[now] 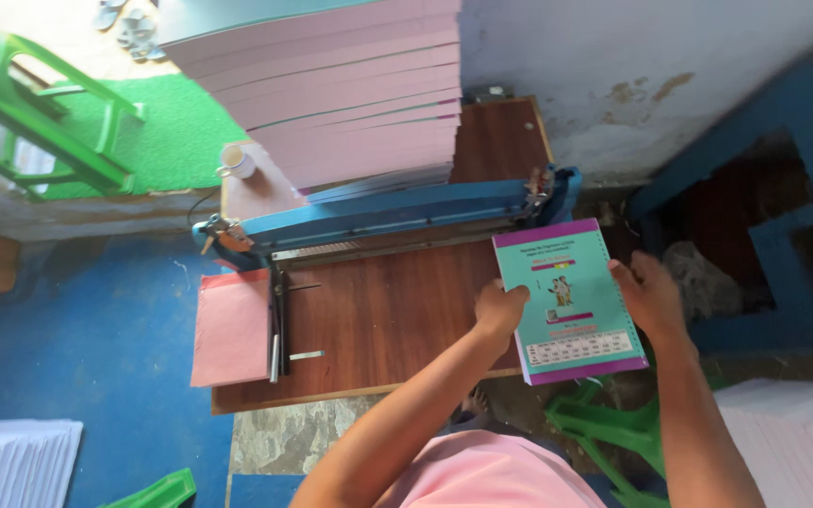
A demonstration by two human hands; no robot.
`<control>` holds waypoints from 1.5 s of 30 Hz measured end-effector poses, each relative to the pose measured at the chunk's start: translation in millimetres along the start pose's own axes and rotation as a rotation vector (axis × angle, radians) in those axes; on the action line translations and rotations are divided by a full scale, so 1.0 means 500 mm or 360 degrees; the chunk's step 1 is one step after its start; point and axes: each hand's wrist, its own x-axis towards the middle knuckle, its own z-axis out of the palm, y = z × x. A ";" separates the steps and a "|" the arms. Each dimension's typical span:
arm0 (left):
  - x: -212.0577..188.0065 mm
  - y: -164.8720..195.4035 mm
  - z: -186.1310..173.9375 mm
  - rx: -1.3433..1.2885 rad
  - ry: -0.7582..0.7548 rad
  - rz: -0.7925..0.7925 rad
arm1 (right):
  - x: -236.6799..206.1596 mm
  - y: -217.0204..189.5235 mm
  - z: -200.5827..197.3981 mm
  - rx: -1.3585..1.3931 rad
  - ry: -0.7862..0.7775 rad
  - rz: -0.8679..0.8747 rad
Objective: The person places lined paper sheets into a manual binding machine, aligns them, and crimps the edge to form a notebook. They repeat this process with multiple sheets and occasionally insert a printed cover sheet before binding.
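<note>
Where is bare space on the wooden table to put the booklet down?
The brown tabletop is bare between the blue cutter bar, the metal ruler and the left hand. Behind the bar it is crowded by the pink stack. Both hands, left and right hand, hold the booklet at the table's right edge.

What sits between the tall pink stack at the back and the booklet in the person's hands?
In the head view, the blue machine bar crosses the wooden table between the pink stack and the booklet, held by left hand and right hand.
</note>
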 end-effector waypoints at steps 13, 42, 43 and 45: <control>-0.146 0.299 -0.410 0.0372 0.0539 0.1679 | 0.029 -0.548 -0.222 0.0413 0.0573 -0.1567; -0.098 0.491 -0.804 0.0867 0.1257 0.1876 | 0.073 -1.043 -0.221 -0.0316 0.0068 -0.1573; -0.094 0.491 -0.805 0.0855 0.1258 0.1867 | 0.072 -1.046 -0.222 -0.0345 0.0079 -0.1589; -0.091 0.493 -0.811 0.0829 0.1268 0.1848 | 0.074 -1.054 -0.224 -0.0403 0.0098 -0.1627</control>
